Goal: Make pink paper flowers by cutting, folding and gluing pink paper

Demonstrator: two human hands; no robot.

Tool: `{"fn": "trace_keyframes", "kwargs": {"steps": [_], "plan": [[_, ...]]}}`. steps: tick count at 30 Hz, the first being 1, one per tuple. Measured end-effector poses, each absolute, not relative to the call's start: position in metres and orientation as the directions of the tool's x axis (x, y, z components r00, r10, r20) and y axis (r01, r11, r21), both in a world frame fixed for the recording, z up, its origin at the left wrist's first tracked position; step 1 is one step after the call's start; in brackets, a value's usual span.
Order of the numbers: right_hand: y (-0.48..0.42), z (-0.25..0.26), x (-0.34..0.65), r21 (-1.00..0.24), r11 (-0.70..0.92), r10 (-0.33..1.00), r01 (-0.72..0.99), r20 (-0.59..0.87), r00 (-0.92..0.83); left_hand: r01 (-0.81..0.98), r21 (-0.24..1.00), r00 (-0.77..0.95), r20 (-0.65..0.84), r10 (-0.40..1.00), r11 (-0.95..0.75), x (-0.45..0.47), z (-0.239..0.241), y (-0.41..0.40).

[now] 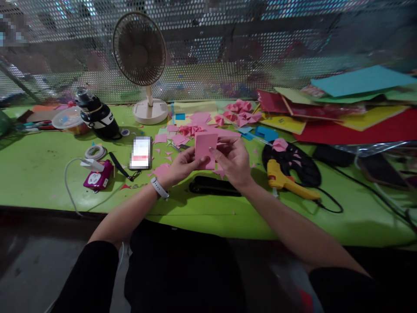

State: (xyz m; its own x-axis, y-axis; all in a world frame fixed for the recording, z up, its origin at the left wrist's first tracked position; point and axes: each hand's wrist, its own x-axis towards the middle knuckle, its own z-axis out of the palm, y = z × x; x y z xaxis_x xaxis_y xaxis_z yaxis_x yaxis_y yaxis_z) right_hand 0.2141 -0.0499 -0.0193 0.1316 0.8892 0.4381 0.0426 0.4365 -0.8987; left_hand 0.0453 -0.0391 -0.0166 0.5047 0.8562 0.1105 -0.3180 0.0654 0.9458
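Observation:
A folded piece of pink paper [206, 145] is held up between both hands over the middle of the green table. My left hand [184, 165] pinches its lower left side, thumb across the front. At its right edge, the thumb and fingers of my right hand [235, 158] grip the same paper. Beneath my hands lies a long black tool [213, 186], perhaps a stapler, partly hidden. Just beyond are folded pink paper flowers [192, 130] and several loose pink scraps [160, 138]. Scissors seem to lie partly covered behind my left hand.
A yellow glue gun [289, 182] rests by a black cushion-like pad [302, 163] on the right. Coloured sheets [365, 82] are stacked behind it. Leftward are a phone [140, 153], a purple power adapter [98, 176], tape [95, 152], a black bottle [99, 116] and a fan [140, 50].

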Motion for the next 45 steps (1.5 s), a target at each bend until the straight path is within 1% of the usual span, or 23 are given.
{"fn": "trace_keyframes", "kwargs": {"steps": [2,4,6,8,13,17,22,28,33,39,45], "plan": [[-0.049,-0.016,0.215,-0.908,0.416,0.904,-0.042,0.408,0.124,-0.312,0.949,0.504,0.118,0.855,0.053,0.046,-0.017,-0.04],[-0.048,-0.012,0.215,-0.927,0.368,0.929,-0.074,0.363,0.072,-0.3,0.953,0.505,0.12,0.855,0.044,0.046,-0.016,-0.04],[-0.049,-0.007,0.214,-0.946,0.319,0.948,-0.058,0.318,0.033,-0.273,0.961,0.516,0.113,0.849,0.038,0.045,-0.015,-0.041],[-0.049,-0.004,0.214,-0.954,0.3,0.953,-0.026,0.299,0.042,-0.24,0.97,0.529,0.107,0.842,0.028,0.045,-0.014,-0.042],[-0.047,-0.001,0.213,-0.942,0.335,0.938,0.023,0.336,0.084,-0.162,0.987,0.527,0.096,0.845,-0.011,0.044,-0.013,-0.043],[-0.046,-0.001,0.214,-0.941,0.336,0.937,0.034,0.338,0.088,-0.136,0.991,0.523,0.085,0.848,-0.015,0.044,-0.013,-0.043],[-0.046,-0.001,0.214,-0.939,0.343,0.936,-0.011,0.34,0.087,-0.116,0.993,0.523,0.077,0.849,-0.019,0.043,-0.01,-0.044],[-0.044,-0.002,0.215,-0.942,0.334,0.938,0.006,0.333,0.09,-0.104,0.994,0.539,0.095,0.837,-0.046,0.042,-0.011,-0.045],[-0.046,0.003,0.212,-0.938,0.344,0.936,-0.028,0.34,0.094,-0.103,0.993,0.546,0.105,0.831,-0.058,0.042,-0.011,-0.044],[-0.049,0.006,0.212,-0.943,0.333,0.939,-0.014,0.33,0.092,-0.094,0.995,0.558,0.091,0.825,-0.046,0.042,-0.011,-0.043],[-0.049,0.007,0.211,-0.937,0.341,0.939,-0.071,0.336,0.08,-0.091,0.994,0.559,0.1,0.823,-0.059,0.042,-0.01,-0.044]]}}
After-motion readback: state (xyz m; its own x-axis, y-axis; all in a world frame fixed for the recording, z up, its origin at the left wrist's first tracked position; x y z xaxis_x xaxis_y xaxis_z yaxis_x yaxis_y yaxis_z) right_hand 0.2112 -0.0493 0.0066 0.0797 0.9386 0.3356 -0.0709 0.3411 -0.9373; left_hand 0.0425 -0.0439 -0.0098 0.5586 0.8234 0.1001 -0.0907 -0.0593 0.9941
